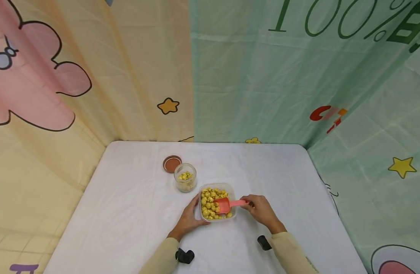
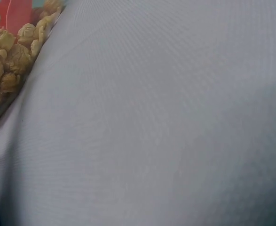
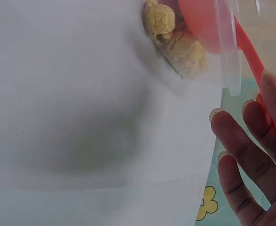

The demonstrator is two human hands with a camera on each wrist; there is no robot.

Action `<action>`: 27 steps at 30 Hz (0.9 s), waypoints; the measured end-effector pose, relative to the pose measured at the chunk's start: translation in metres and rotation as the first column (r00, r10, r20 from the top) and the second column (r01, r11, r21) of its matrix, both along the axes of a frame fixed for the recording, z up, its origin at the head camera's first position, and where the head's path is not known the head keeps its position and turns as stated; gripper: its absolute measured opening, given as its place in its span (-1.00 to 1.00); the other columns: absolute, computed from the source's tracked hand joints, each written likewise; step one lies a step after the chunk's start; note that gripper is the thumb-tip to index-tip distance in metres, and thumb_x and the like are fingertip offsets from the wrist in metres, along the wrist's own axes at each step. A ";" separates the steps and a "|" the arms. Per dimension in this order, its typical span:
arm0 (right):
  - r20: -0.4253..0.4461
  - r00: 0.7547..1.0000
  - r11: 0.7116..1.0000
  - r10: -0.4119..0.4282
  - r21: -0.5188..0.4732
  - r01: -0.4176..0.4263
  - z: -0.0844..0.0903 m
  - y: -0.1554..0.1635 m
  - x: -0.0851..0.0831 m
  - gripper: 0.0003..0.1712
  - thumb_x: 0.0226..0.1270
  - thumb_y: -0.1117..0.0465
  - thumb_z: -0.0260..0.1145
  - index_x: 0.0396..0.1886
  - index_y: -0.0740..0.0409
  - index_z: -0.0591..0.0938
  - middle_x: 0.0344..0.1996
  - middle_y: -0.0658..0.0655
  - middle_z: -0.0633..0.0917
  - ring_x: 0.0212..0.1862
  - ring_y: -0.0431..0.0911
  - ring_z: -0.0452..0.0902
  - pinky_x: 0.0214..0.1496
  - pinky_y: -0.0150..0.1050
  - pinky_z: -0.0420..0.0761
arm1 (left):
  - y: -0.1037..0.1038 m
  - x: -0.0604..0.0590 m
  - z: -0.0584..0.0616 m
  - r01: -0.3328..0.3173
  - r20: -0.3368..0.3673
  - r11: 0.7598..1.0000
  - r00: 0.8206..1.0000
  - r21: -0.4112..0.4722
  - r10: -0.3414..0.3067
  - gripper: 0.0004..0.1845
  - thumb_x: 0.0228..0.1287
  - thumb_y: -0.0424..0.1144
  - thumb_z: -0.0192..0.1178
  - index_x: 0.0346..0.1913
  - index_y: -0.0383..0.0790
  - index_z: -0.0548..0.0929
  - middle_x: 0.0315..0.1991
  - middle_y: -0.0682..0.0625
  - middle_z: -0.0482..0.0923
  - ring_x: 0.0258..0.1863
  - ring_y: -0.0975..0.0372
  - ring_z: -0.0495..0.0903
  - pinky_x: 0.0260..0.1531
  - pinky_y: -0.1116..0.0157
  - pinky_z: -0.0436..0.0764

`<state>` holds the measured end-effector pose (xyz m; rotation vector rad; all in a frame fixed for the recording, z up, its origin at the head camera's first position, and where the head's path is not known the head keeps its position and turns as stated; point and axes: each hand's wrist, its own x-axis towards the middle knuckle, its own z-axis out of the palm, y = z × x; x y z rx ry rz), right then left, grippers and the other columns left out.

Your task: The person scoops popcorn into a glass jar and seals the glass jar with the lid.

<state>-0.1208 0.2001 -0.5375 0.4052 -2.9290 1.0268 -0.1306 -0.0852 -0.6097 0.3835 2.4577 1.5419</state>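
A clear plastic container (image 1: 234,217) of yellow popcorn (image 1: 206,205) stands on the table. My left hand (image 1: 187,219) holds its left side, fingers along the far left wall and thumb at the near edge. With thumb and fingers, my right hand (image 1: 261,209) pinches the handle of a red scoop (image 1: 225,205), whose head lies among the popcorn. In the right wrist view the scoop handle (image 3: 251,54) crosses the container rim, and the other fingers (image 3: 241,141) are spread apart from it. The left wrist view catches only a corner of the popcorn (image 2: 18,59).
Behind the container, to the left, stands a glass jar (image 1: 185,186) partly filled with popcorn. Its brown lid (image 1: 172,164) lies beside it on the white table (image 1: 128,213). Printed curtains (image 1: 244,83) hang around the table's back and sides.
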 end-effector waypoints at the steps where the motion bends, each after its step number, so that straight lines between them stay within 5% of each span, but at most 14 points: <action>1: -0.006 1.000 1.000 0.000 0.003 0.000 0.000 0.000 0.000 -0.85 0.10 0.28 0.46 -0.28 0.11 0.74 -0.47 -0.12 0.66 -0.47 -0.29 0.42 -0.44 -0.41 0.53 | 0.000 0.000 0.000 -0.002 -0.001 1.000 1.000 -0.001 0.002 0.18 -0.20 -0.09 0.60 0.47 -0.31 0.10 0.41 -0.26 0.22 0.38 -0.12 0.22 0.35 -0.11 0.23; 27: -0.037 0.998 0.988 0.041 -0.144 -0.046 -0.024 -0.016 0.002 -0.79 0.18 0.25 0.40 -0.17 0.18 0.73 -0.52 -0.12 0.62 -0.54 -0.33 0.37 -0.55 -0.43 0.46 | 0.001 0.000 -0.003 0.003 -0.023 1.000 1.000 -0.015 -0.004 0.17 -0.19 -0.06 0.59 0.47 -0.28 0.12 0.40 -0.24 0.23 0.37 -0.13 0.23 0.33 -0.13 0.24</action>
